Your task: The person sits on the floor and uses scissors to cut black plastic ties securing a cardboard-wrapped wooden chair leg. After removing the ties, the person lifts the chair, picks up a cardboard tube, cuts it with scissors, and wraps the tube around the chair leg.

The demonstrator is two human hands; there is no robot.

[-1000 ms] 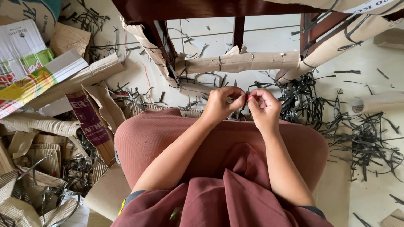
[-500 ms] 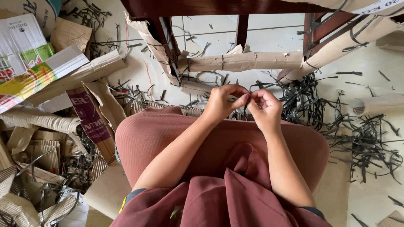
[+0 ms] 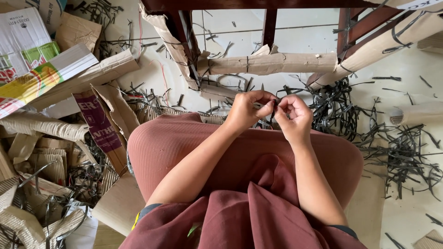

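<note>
Pale tiled floor (image 3: 300, 27) littered with black strap offcuts (image 3: 397, 152) and torn cardboard scraps (image 3: 41, 161); dark wooden frame legs (image 3: 270, 23) wrapped in cardboard sleeves (image 3: 272, 63) stand ahead. Person sits, knees in rust-coloured cloth. Left hand (image 3: 247, 110) and right hand (image 3: 293, 115) meet just above the knees, fingertips pinched narrow on a thin black strap piece (image 3: 275, 104) held between both hands. Printed boxes (image 3: 27, 60) lie at left, well apart.

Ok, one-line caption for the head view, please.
Left hand and right hand pinch a thin dark plastic strip above rust-red lap, cardboard-wrapped wooden frame ahead.
</note>
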